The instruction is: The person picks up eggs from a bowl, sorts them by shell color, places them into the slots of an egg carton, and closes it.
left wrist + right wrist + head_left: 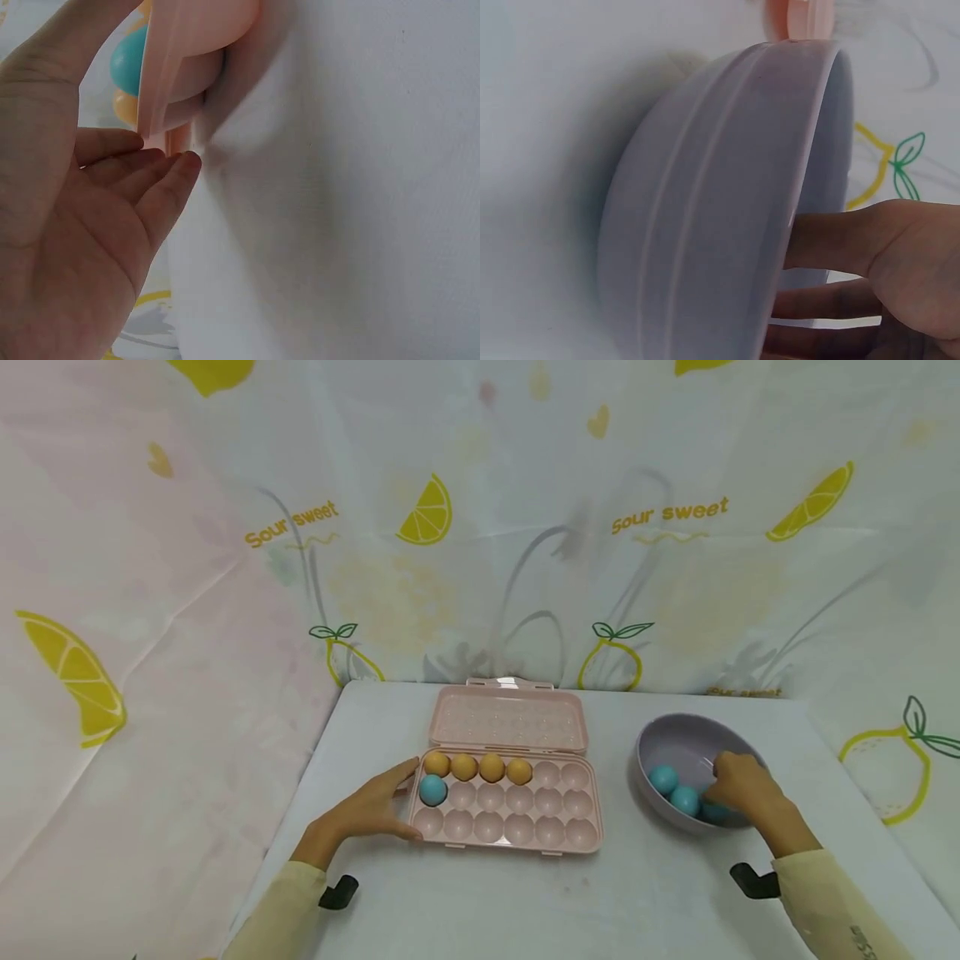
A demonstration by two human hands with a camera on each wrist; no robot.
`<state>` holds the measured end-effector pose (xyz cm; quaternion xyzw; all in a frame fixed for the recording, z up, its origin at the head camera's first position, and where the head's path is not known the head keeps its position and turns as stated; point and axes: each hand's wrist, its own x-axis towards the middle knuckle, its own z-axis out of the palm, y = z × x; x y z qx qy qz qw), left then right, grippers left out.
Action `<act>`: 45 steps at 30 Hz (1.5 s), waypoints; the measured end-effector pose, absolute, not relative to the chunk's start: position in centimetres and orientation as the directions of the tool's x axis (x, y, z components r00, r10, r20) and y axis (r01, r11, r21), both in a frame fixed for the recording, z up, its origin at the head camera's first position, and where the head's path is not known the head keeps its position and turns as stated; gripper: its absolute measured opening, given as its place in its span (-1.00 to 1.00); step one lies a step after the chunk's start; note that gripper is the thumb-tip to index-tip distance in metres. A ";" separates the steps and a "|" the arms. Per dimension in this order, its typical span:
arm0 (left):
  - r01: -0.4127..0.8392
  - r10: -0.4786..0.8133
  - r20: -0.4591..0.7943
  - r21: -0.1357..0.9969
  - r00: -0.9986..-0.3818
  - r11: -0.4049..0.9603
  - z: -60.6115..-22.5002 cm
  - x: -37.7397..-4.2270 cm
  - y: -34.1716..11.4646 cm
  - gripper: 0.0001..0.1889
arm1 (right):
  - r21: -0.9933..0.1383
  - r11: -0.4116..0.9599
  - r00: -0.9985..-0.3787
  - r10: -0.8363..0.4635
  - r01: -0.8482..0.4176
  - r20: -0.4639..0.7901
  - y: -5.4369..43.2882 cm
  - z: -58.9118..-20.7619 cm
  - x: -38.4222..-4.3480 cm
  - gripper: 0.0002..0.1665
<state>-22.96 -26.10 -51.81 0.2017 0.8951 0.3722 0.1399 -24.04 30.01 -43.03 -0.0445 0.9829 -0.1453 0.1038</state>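
A pink egg box (pixel 504 800) lies with its lid (pixel 510 718) folded back. Several yellow balls (pixel 491 767) fill the left part of its back row, and one blue ball (pixel 432 789) sits leftmost in the middle row. My left hand (pixel 375 802) spans the box's left end, fingers at the back corner and thumb at the front. Its fingertips (pixel 187 161) touch the box's end wall in the left wrist view. My right hand (pixel 746 793) reaches into a grey-purple bowl (pixel 651 739) among blue balls (pixel 684 800). The bowl wall hides its fingertips in the right wrist view.
Box and bowl stand apart on a white table (pixel 480 902). A printed cloth (pixel 510 568) with lemon slices hangs behind the table and along its sides. Black straps (pixel 754 882) project beside both wrists.
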 end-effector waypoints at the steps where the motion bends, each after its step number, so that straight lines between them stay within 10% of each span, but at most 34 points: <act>1: 0.261 0.467 -0.103 0.714 -0.878 0.649 -51.7 -23.0 -26.2 0.32 | -0.294 0.954 -0.974 -0.118 -0.058 -0.192 30.0 -43.0 -24.1 -0.64; 16: 0.489 0.583 -0.052 0.488 -0.811 0.723 -50.6 -24.3 -26.0 0.37 | -0.304 0.951 -0.979 -0.116 -0.060 -0.169 30.1 -43.5 -23.7 -0.74; 45: 0.520 0.605 0.002 0.514 -0.796 0.682 -51.1 -24.1 -26.0 0.33 | -0.324 0.943 -0.974 -0.137 -0.073 -0.182 30.5 -44.4 -23.8 -0.62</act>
